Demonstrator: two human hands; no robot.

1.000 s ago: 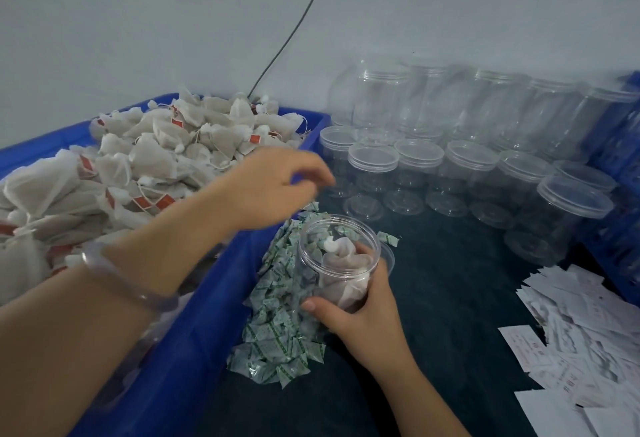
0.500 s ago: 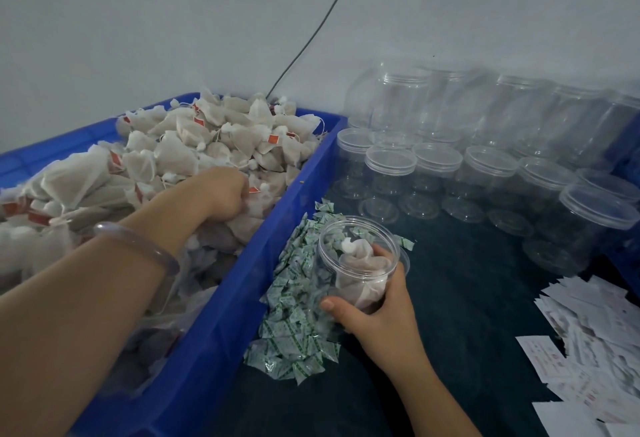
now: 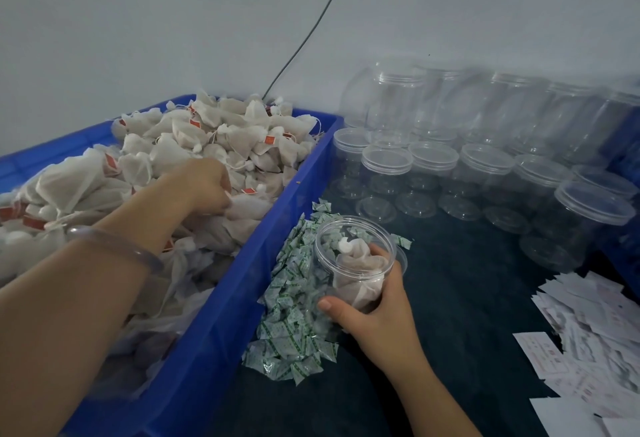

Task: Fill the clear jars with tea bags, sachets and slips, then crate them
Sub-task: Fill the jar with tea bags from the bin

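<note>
My right hand (image 3: 374, 312) grips an open clear jar (image 3: 353, 263) on the dark table; the jar is tilted toward me and holds tea bags. My left hand (image 3: 204, 187) reaches into the blue bin (image 3: 242, 298) and its curled fingers grip a tea bag in the pile of white tea bags (image 3: 194, 152). A heap of green-and-white sachets (image 3: 294, 325) lies between the bin and the jar. White paper slips (image 3: 588, 339) are spread at the right.
Several empty clear jars (image 3: 481, 173) with lids stand in rows along the back wall, more stacked behind them. A blue crate edge (image 3: 623, 256) shows at the far right. A black cable (image 3: 311, 28) runs down the wall behind the bin.
My left hand went from above the jar back into the bin and closed on a tea bag. My right hand kept hold of the jar.
</note>
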